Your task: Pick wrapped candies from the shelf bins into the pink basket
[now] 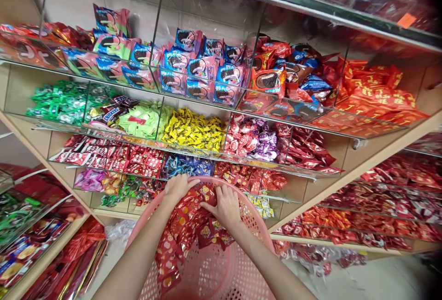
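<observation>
A pink perforated plastic basket [253, 249] stands tilted in front of the shelves, its far rim against the lower tiers. My left hand [177, 188] is closed over that rim, its thumb pointing right and its fingertips hidden behind. Small red candy packets [176, 226] with round orange prints lie heaped down the inside of the basket. On the upper part of this heap is my right hand [226, 207], fingers curled over the packets near the rim and thumb spread to the left. A packet shows between its thumb and forefinger.
Glass-fronted shelves hold blue-and-pink cookie packs [200, 70], orange-red packs [376, 88], yellow candies [193, 129], green candies [62, 102] and blue candies [188, 165]. Another red-filled rack [386, 199] is at right. Plastic-wrapped bags [317, 258] lie on the floor.
</observation>
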Demonstrator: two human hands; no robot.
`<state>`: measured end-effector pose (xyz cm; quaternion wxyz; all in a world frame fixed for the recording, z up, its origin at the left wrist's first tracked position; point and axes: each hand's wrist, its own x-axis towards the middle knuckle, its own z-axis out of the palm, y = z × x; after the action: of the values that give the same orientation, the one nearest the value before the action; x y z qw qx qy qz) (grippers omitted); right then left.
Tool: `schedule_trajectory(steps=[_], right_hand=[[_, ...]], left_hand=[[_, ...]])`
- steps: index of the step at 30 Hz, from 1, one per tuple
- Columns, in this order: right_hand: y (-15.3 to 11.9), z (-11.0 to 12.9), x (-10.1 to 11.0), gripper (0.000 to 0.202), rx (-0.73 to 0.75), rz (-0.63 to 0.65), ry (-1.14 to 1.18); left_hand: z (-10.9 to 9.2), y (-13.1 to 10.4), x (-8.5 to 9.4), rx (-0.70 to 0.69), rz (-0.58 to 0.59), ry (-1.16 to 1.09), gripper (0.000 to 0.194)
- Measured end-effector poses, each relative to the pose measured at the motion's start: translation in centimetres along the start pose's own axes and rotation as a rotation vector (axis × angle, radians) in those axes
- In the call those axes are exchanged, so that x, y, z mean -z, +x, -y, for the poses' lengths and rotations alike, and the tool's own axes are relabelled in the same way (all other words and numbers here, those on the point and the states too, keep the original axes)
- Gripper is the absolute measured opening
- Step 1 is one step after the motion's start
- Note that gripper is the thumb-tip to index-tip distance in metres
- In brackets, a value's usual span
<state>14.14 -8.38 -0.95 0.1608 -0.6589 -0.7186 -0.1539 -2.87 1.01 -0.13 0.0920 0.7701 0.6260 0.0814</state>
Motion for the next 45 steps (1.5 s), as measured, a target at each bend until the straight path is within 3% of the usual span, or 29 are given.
schedule_trajectory(steps=[3, 7, 10, 13, 21, 32, 37, 42, 45], right_hand=[[1.1, -1.0, 0.7, 0.052, -0.032, -0.021, 0.062], [4.2, -5.3, -0.1, 0.037, -0.089, -0.012, 0.187], [6.5, -9.2, -2.5, 0.026, -0.149, 0.21, 0.256], [7.6, -11.6, -5.0, 0.03, -0.134, 0.407, 0.27], [8.4, -11.7, -6.9, 0.051, -0.118, 0.533, 0.202], [8.1, -10.8, -6.6, 0.043, -0.105, 0.476, 0.157], [7.8, -11.8, -5.7, 0.04, -0.105, 0.432, 0.187], [6.7, -13.4, -2.2, 0.037, -0.128, 0.224, 0.345], [4.7, -12.8, 1.0, 0.032, -0.066, 0.137, 0.49]], left_hand=[[0.0, 0.0, -0.1, -0.005, -0.005, 0.005, 0.075], [0.0, 0.0, 0.0, -0.007, 0.0, 0.016, 0.073], [-0.1, -0.1, 0.1, -0.003, 0.006, 0.011, 0.072], [-0.1, -0.1, 0.2, 0.005, 0.012, 0.007, 0.071], [-0.1, -0.1, 0.0, -0.004, -0.003, 0.015, 0.072], [-0.1, -0.2, 0.2, -0.001, 0.008, 0.003, 0.072], [-0.2, -0.3, 0.3, 0.015, 0.021, 0.001, 0.072], [-0.2, -0.2, 0.3, 0.009, 0.012, 0.011, 0.071], [-0.1, -0.1, 0.1, -0.001, -0.001, 0.021, 0.072]])
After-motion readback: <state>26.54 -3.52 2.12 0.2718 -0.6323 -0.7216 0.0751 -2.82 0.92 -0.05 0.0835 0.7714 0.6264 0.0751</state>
